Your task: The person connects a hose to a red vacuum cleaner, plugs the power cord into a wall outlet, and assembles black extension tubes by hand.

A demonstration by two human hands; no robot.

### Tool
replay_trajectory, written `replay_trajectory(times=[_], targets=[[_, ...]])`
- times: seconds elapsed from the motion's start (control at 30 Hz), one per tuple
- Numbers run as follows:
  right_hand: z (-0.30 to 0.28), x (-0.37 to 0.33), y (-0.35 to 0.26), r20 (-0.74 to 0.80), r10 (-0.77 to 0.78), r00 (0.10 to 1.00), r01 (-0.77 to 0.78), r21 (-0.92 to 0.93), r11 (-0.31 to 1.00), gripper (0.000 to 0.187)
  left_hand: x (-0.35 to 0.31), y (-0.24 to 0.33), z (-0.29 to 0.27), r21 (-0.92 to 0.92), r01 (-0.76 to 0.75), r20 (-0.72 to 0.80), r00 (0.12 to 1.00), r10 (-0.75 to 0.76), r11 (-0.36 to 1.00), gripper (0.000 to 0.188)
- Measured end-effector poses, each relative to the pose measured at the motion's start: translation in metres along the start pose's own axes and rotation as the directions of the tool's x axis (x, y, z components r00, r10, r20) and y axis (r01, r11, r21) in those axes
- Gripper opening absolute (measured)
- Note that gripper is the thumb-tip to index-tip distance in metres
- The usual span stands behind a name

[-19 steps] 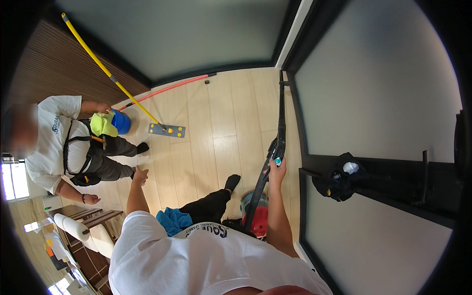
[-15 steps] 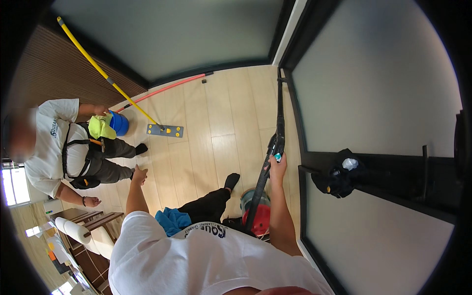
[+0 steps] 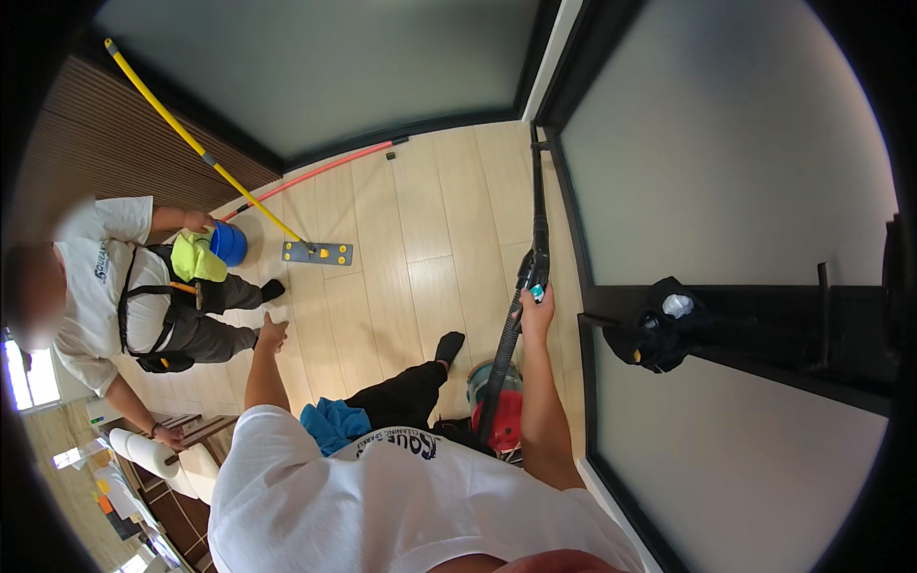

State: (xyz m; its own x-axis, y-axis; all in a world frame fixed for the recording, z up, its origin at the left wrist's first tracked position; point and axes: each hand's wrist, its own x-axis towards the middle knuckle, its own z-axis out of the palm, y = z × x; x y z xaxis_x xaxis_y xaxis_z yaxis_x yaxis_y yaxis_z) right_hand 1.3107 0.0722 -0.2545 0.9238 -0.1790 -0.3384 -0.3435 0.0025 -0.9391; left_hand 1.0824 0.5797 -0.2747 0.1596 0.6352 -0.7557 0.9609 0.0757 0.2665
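My right hand (image 3: 537,320) is closed round the handle of a black vacuum cleaner wand (image 3: 541,220). A small shiny teal thing shows at its fingers. The wand reaches to the far corner, where its tip lies along the foot of a black-framed glass panel (image 3: 716,172). A ribbed hose (image 3: 501,387) runs back from the handle towards a red and grey vacuum cleaner (image 3: 506,420) on the floor at my right, partly behind the hose. My left hand (image 3: 272,334) hangs in the air over the wooden floor with nothing in it, fingers loosely apart.
At the left a co-worker stands with a blue bucket (image 3: 229,244) and a yellow-green cloth (image 3: 198,258). Beyond are a yellow-handled flat mop (image 3: 318,253) and a red pole (image 3: 325,170). A black bag (image 3: 657,329) hangs by the door handle. Paper rolls (image 3: 148,451) stand lower left.
The co-worker's lower hand has moved down to the wooden furniture by the paper rolls. My grip on the wand is the same, and the view has shifted slightly.
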Motion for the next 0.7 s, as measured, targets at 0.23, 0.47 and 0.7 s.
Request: replay_trajectory(times=[0.23,0.47,0.7], targets=[[0.000,-0.014,0.006,-0.064,0.076,0.995,-0.075,0.016,0.997,0.043,0.018,0.007,0.010,0.027,0.005,-0.005,1.000,-0.005,1.000,0.078],[0.041,0.010,0.005,0.181,0.108,0.978,-0.084,-0.136,0.987,0.039,0.053,0.040,0.030,0.065,-0.030,0.004,1.000,0.029,0.997,0.079],[0.081,0.029,0.016,0.426,0.194,0.884,-0.102,-0.229,0.968,0.045,0.063,0.059,0.022,0.036,0.044,-0.047,0.998,-0.042,0.998,0.082]])
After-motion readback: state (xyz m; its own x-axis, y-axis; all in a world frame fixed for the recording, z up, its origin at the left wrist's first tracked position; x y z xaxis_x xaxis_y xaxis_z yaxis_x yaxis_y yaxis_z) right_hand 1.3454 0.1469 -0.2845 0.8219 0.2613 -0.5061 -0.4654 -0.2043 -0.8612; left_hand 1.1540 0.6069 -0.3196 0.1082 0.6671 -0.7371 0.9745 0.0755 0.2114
